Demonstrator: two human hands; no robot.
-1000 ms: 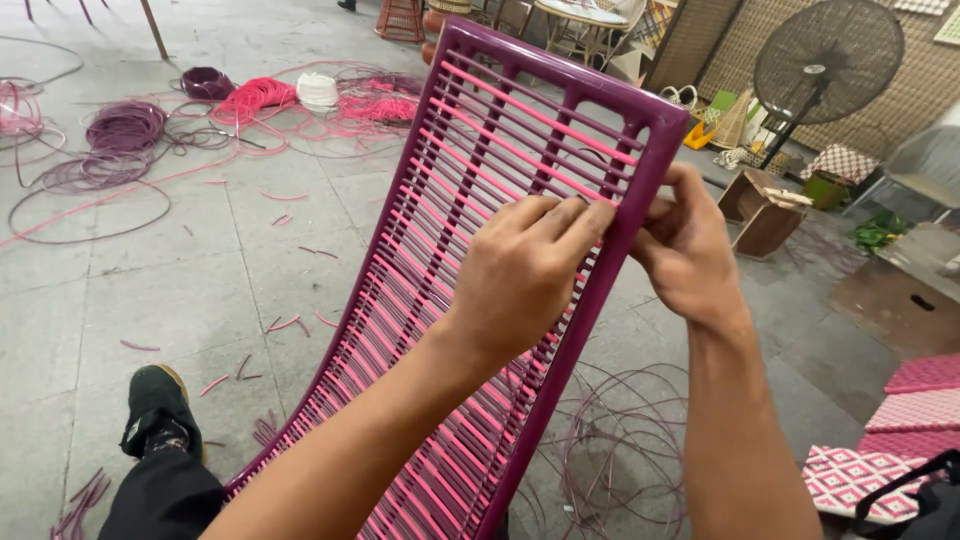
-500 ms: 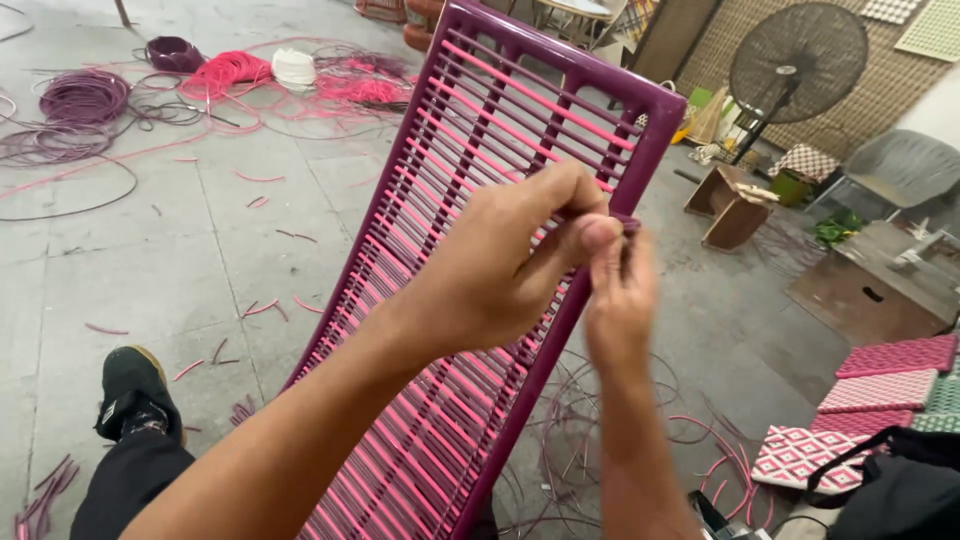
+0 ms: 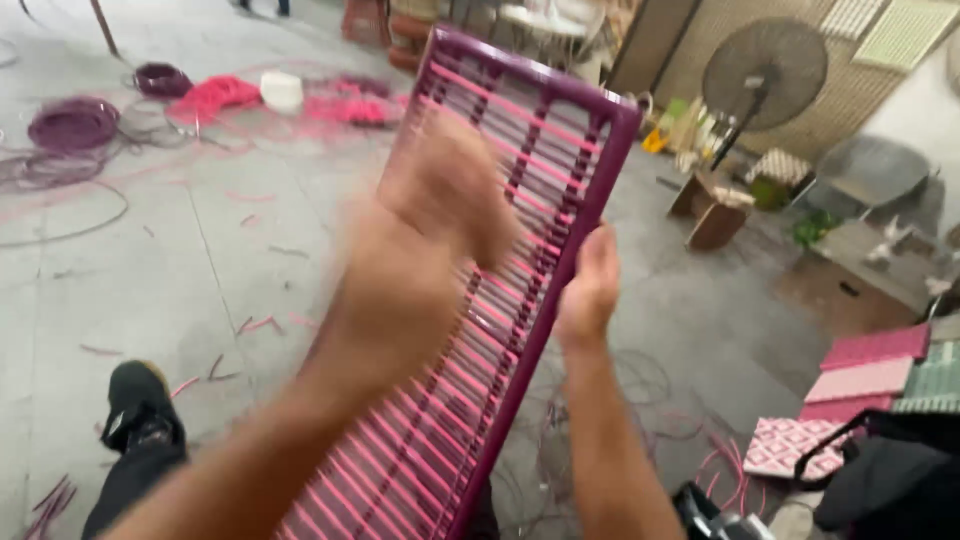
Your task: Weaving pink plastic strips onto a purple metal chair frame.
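Head view: we are propping the woven frame [image 3: 500,260] upright over the floor. Our right hand [image 3: 590,290] is gripping its right rail, fingers curled round. Our left hand [image 3: 450,190] is blurring; we cannot tell its fingers. The rails look rigid, the strands springy.

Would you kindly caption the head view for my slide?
Right hand grips a purple woven frame; blurred left hand before it.

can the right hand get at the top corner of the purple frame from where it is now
Probably yes. The right hand already grips the right edge of the purple frame, and that rail runs bare up to the corner. The blurred left hand is over the woven middle, not in the way.
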